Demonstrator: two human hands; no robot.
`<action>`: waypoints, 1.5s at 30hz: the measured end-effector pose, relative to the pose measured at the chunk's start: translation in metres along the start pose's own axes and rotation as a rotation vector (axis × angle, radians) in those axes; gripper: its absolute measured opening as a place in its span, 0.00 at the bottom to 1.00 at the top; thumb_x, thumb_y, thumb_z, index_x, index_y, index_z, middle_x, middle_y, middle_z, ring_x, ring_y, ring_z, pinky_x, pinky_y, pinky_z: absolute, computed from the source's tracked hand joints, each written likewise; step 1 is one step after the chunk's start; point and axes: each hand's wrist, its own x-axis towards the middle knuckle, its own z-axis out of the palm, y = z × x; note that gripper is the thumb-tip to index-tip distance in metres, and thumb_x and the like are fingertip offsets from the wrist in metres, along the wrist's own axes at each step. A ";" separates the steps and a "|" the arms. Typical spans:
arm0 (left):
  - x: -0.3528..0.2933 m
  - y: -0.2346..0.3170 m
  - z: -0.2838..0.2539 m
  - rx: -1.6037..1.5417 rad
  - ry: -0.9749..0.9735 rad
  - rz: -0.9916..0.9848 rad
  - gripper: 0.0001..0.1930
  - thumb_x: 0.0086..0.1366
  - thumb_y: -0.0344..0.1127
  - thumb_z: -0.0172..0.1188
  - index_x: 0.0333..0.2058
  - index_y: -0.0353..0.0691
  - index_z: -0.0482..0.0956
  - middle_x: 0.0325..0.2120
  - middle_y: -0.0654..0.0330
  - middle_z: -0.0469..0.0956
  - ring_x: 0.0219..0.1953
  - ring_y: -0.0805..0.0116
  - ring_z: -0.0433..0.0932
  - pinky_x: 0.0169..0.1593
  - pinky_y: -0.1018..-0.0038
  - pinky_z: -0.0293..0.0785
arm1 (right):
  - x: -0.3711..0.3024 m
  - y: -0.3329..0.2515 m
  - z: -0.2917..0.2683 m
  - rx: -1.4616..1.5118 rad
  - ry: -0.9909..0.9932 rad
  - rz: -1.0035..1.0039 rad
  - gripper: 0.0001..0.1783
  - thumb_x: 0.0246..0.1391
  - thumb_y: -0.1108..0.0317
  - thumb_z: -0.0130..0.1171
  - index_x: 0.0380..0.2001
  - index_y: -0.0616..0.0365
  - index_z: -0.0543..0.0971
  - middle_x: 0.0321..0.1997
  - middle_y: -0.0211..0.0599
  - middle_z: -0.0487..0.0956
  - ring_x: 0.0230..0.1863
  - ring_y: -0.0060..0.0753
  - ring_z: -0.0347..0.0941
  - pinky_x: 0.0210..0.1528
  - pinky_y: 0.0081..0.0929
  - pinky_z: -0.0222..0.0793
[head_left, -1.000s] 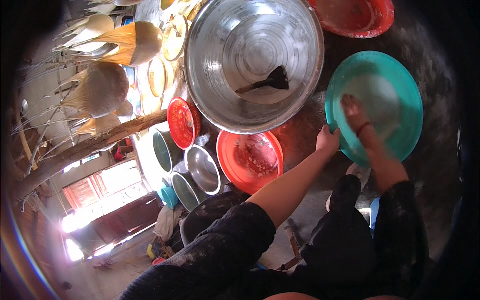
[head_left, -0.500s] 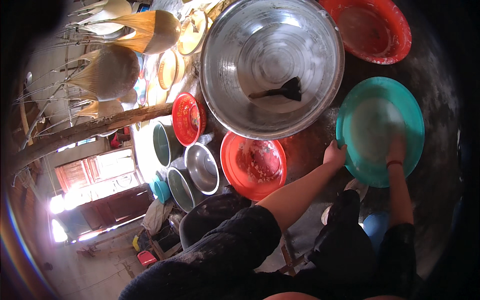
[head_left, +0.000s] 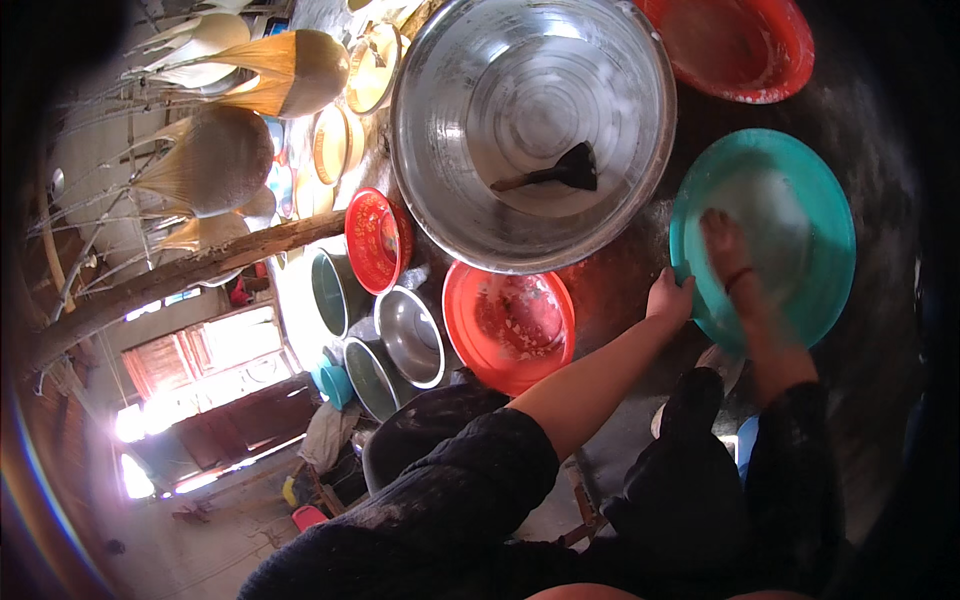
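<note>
A teal plastic basin (head_left: pixel 836 245) sits tilted at the right, with a cloudy whitish layer (head_left: pixel 775 200) across its inside. My left hand (head_left: pixel 671 298) is closed on the basin's left rim, thumb on the edge. Inside the basin, near its left wall, is my right hand (head_left: pixel 724 243), slightly blurred, fingers stretched out and holding nothing. A thin red band circles that wrist. Whether the right palm touches the basin's surface I cannot tell.
A large metal basin (head_left: pixel 425 205) holds a short-handled tool with a dark flared head (head_left: pixel 572 168). Red basins (head_left: pixel 455 320), a steel bowl (head_left: pixel 425 345) and green tubs (head_left: pixel 328 290) stand at the left. Cloth bundles (head_left: pixel 215 160) hang beyond a wooden pole (head_left: pixel 200 250).
My right hand has swept from the right side of the teal basin to its left side. My left hand keeps its hold on the rim. The view has shifted slightly.
</note>
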 end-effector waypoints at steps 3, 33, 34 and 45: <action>0.002 -0.004 0.001 -0.074 -0.033 -0.047 0.20 0.72 0.43 0.61 0.50 0.29 0.73 0.44 0.45 0.80 0.42 0.50 0.85 0.32 0.60 0.88 | 0.037 0.047 -0.015 -0.270 -0.027 0.188 0.18 0.63 0.72 0.47 0.54 0.59 0.78 0.60 0.46 0.78 0.58 0.54 0.74 0.61 0.48 0.72; -0.004 0.008 -0.008 -0.092 0.011 -0.078 0.22 0.68 0.47 0.63 0.47 0.32 0.76 0.46 0.36 0.81 0.50 0.35 0.81 0.54 0.50 0.77 | 0.013 0.073 -0.056 -0.240 -0.070 0.311 0.35 0.65 0.55 0.55 0.69 0.63 0.67 0.72 0.52 0.68 0.72 0.62 0.63 0.76 0.49 0.57; -0.007 0.012 -0.008 -0.045 -0.002 -0.097 0.22 0.68 0.48 0.63 0.47 0.32 0.76 0.46 0.36 0.81 0.49 0.35 0.81 0.54 0.50 0.78 | 0.005 0.071 -0.072 -0.172 -0.118 0.396 0.39 0.64 0.52 0.57 0.71 0.63 0.64 0.74 0.53 0.66 0.74 0.61 0.60 0.77 0.48 0.55; -0.026 0.056 -0.026 -0.374 -0.208 -0.260 0.23 0.75 0.41 0.59 0.60 0.34 0.68 0.55 0.49 0.74 0.51 0.53 0.82 0.44 0.58 0.90 | -0.043 -0.008 -0.080 -0.299 -0.428 -0.059 0.40 0.63 0.53 0.58 0.74 0.57 0.62 0.77 0.44 0.64 0.78 0.46 0.57 0.77 0.48 0.54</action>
